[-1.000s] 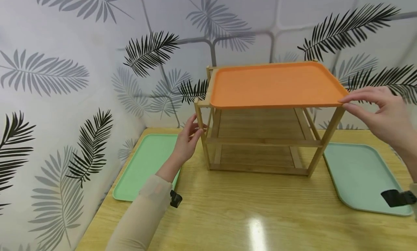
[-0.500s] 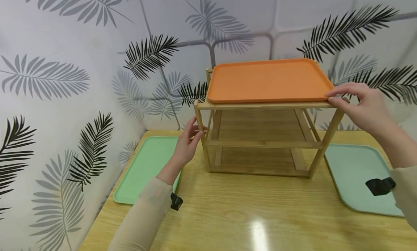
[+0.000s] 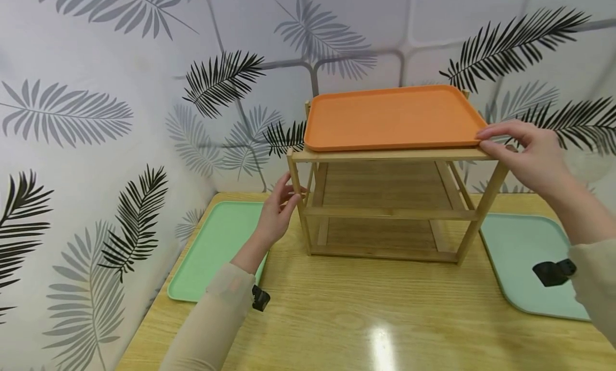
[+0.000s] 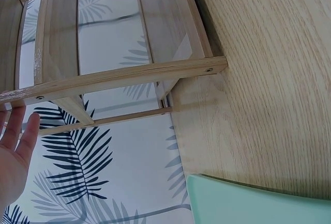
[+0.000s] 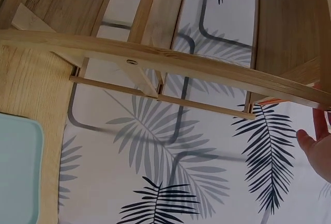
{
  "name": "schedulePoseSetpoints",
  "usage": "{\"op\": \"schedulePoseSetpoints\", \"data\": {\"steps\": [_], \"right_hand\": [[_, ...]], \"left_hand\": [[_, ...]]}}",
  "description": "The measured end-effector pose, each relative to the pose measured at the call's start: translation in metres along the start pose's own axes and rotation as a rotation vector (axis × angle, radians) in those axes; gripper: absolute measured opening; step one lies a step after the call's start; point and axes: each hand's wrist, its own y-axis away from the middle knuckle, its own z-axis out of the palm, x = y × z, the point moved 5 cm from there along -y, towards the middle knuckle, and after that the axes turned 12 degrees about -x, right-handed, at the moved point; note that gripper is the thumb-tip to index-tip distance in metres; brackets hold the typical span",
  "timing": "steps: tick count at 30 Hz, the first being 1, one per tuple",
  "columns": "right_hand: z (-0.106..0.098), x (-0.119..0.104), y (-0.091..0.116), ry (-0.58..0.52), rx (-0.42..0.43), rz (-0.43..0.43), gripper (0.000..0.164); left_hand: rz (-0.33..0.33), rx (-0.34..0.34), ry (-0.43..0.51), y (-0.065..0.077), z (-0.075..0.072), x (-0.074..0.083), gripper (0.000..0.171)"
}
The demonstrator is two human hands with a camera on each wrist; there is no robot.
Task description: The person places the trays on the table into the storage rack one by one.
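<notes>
An orange tray (image 3: 394, 117) lies on the top tier of a wooden rack (image 3: 390, 213), its near edge close to the rack's front rail. My right hand (image 3: 534, 152) pinches the tray's near right corner between thumb and fingers. At the rack's front left post, my left hand (image 3: 276, 210) has its fingers passing behind the wood and its thumb at the front. In the left wrist view, the fingers (image 4: 30, 131) of that hand meet the post from below. The right wrist view shows my right hand (image 5: 320, 149) at the frame's edge, partly cut off, beside the rack's upper end.
A green tray (image 3: 221, 242) lies on the wooden table (image 3: 337, 317) left of the rack. To the right is a pale blue-green tray (image 3: 524, 253), partly covered by my right sleeve and wrist camera. Behind the rack rises a leaf-patterned wall covering (image 3: 356, 34).
The orange tray has shifted left and slightly back on the rack's top, with my right hand following at its corner. My left hand stays at the post.
</notes>
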Motion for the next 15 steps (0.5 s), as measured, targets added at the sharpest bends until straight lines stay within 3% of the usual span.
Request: {"op": "schedulePoseSetpoints", "data": {"steps": [4, 8, 12, 15], "right_hand": [[-0.008, -0.004, 0.015, -0.036, 0.090, -0.029, 0.027], [-0.017, 0.000, 0.046, -0.049, 0.162, 0.006, 0.032], [-0.015, 0.022, 0.087, -0.084, 0.130, 0.008, 0.035], [-0.003, 0.048, 0.119, -0.072, 0.046, 0.048, 0.037]], "left_hand": [[0.000, -0.003, 0.007, 0.000, 0.001, -0.002, 0.054], [-0.011, -0.004, 0.018, 0.000, 0.002, -0.001, 0.054], [-0.015, -0.012, 0.031, 0.003, 0.001, 0.016, 0.053], [-0.013, -0.019, 0.016, 0.004, -0.002, 0.032, 0.052]]}}
